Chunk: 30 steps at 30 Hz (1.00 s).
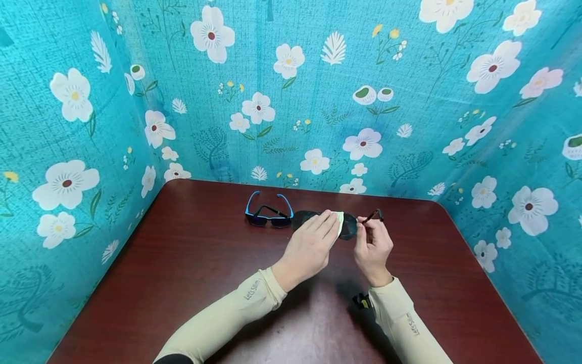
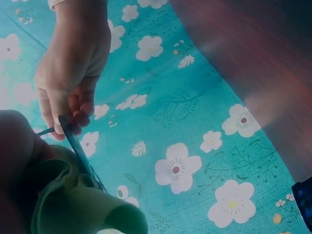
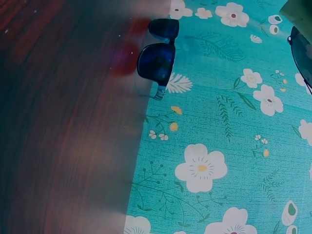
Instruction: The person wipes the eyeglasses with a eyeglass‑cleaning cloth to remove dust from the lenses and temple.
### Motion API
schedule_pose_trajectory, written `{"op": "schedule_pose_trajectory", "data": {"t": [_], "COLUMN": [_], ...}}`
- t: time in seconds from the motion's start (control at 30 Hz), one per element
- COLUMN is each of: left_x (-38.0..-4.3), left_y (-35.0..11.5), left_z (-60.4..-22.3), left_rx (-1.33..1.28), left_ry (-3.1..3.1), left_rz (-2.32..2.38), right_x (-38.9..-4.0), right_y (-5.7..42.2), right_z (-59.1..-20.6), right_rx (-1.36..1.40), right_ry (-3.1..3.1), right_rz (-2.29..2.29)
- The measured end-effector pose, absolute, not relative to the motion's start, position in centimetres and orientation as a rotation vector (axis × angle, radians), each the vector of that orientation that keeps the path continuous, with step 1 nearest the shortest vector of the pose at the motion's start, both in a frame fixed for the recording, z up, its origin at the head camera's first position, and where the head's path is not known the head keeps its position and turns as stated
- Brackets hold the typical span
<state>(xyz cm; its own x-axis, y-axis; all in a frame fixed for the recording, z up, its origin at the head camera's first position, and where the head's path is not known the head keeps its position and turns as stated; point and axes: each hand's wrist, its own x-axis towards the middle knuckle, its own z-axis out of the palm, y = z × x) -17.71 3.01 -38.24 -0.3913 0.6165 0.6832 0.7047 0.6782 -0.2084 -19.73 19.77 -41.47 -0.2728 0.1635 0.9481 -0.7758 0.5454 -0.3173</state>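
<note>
Near the far side of the table, my right hand (image 1: pixel 374 245) pinches a pair of dark-lensed sunglasses (image 1: pixel 349 227) at the hinge beside one lens. A thin dark temple sticks out past those fingers. My left hand (image 1: pixel 311 243) lies across the front of the same sunglasses and holds a pale cleaning cloth (image 1: pixel 340 222) against a lens. In the left wrist view the cloth (image 2: pixel 107 209) is folded around the lens edge, and my left thumb is hard to make out. The right wrist view catches only part of the held lens (image 3: pixel 302 58).
A second pair of sunglasses (image 1: pixel 268 221), with blue temples, rests on the table just left of the held pair. The dark red wooden table (image 1: pixel 191 263) meets a turquoise flowered cloth backdrop (image 1: pixel 254 60) behind and at both sides.
</note>
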Motion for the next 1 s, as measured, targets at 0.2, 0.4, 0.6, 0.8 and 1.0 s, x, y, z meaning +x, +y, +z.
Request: {"op": "schedule_pose_trajectory", "data": {"t": [0.2,0.4,0.6,0.8,1.0], "left_x": [-17.8,-17.6,-17.0,-17.2,-17.9], "left_y": [3.1,3.4,3.5,4.0,4.0], "left_z": [-38.3,-38.4,-39.0,-39.3,-39.3], "left_rx": [-1.049,-1.109,-1.139,-1.104,-0.992], "left_ry": [-2.144,-2.113,-2.055,-2.028,-2.028], "left_rz": [-0.090,-0.010,-0.071,-0.036,-0.004], "right_x": [-19.9,-20.0,-19.9,-20.0,-20.2], "right_y": [20.0,20.5,20.4,20.4,20.4], "right_z": [-41.7,-41.9,-41.8,-41.8,-42.6], "right_rx": [0.528,0.487,0.487,0.485,0.536], "right_ry": [-1.591,-1.604,-1.592,-1.587,-1.566], "right_rz": [0.961,0.961,0.978,0.960,0.951]}}
